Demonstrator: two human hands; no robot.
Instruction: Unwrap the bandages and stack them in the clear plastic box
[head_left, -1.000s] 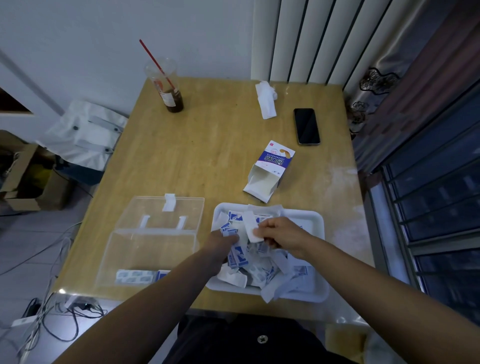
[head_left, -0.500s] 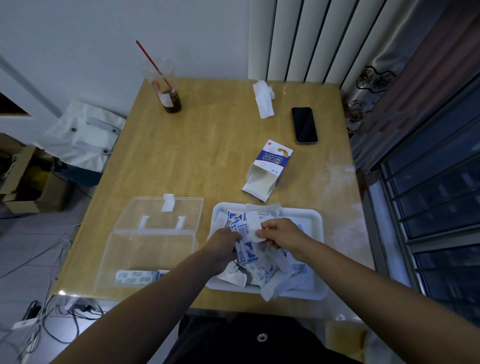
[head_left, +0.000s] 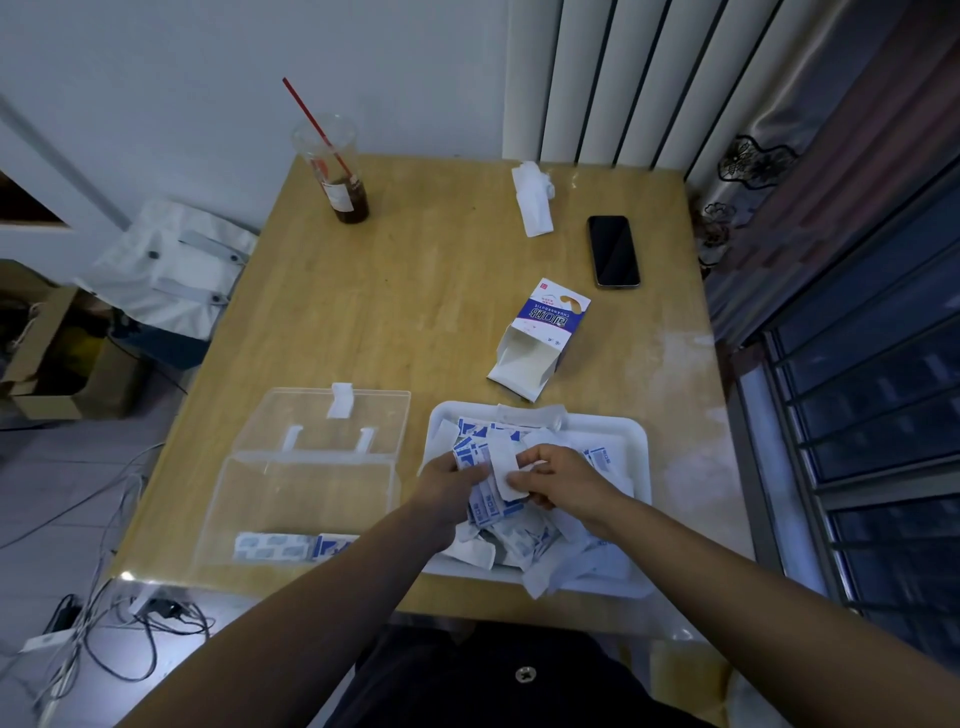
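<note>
The right hand (head_left: 563, 480) is pinching the white paper flap of a wrapped bandage (head_left: 501, 462) between thumb and forefinger. The left hand (head_left: 449, 486) is pinching its blue-printed side, and the two are meeting above the middle of the white tray (head_left: 638, 434). Peeling well probably means pulling the flaps apart evenly, low over the tray, so scraps are falling there.

The clear plastic box (head_left: 306, 493) is standing open just beside the tray's left edge, with a few bandages (head_left: 280, 545) lying along its near wall. The loose pile (head_left: 519, 538) is crowding the tray, likely making single pieces harder to pick out. An opened carton (head_left: 543, 335), phone (head_left: 613, 250), tissue (head_left: 532, 200) and cup (head_left: 337, 171) are sitting farther back on the table (head_left: 415, 291).
</note>
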